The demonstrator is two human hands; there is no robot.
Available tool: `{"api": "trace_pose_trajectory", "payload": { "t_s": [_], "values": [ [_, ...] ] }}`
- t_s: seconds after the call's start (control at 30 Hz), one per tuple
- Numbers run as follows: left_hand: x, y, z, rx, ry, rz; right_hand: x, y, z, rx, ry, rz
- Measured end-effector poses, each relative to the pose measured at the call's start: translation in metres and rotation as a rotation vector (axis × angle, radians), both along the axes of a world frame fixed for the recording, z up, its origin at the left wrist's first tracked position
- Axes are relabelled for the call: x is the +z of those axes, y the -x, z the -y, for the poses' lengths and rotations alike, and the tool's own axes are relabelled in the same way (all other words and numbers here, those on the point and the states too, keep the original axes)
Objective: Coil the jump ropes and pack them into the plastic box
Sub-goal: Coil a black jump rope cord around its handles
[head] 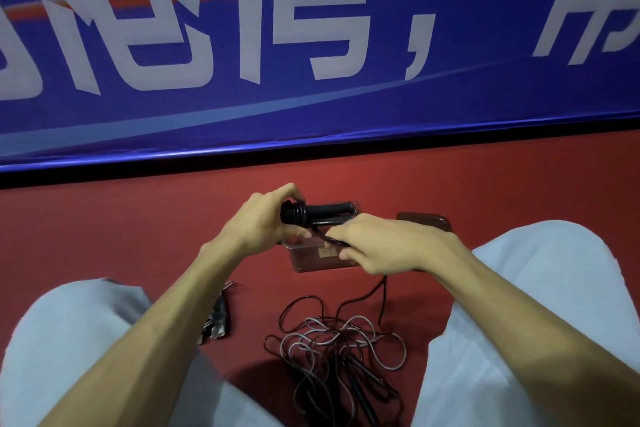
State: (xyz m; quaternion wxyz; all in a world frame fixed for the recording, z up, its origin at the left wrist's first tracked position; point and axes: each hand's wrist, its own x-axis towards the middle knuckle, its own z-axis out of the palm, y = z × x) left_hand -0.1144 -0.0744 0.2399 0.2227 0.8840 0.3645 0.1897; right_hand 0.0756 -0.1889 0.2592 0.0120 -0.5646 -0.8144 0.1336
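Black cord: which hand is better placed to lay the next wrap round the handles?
Right, probably. The right hand pinches the cord just beside the handles and can lead it round; the left hand grips the handles at their wound end, steadying them.

Two hands are counted, a left hand [263,222] and a right hand [384,246], with one jump rope [322,210] gripped by both. One plastic box [311,262], one lid [424,220] and one wound bundle [216,317] are seen. One tangle of cords [339,347] is noted; its ropes cannot be counted.
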Motion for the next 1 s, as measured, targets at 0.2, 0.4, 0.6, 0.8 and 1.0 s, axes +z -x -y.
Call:
{"api": "trace_pose_trajectory", "payload": {
  "t_s": [0.2,0.4,0.6,0.8,1.0],
  "values": [
    [0.002,0.001,0.008,-0.193,0.103,-0.063,0.005,-0.012,-0.003,-0.019,-0.431,-0.087],
    [0.008,-0.002,0.016,-0.264,0.227,0.073,-0.001,-0.021,-0.012,-0.28,-0.358,-0.395],
    [0.007,-0.004,0.016,-0.26,0.123,-0.035,-0.002,-0.016,-0.014,-0.334,-0.291,-0.493],
    [0.004,-0.006,0.022,-0.159,0.034,-0.1,-0.008,-0.012,-0.017,-0.364,-0.299,-0.468],
    [0.0,-0.013,0.028,-0.103,0.084,0.022,-0.004,-0.018,-0.019,-0.373,-0.308,-0.455]
  ]
}}
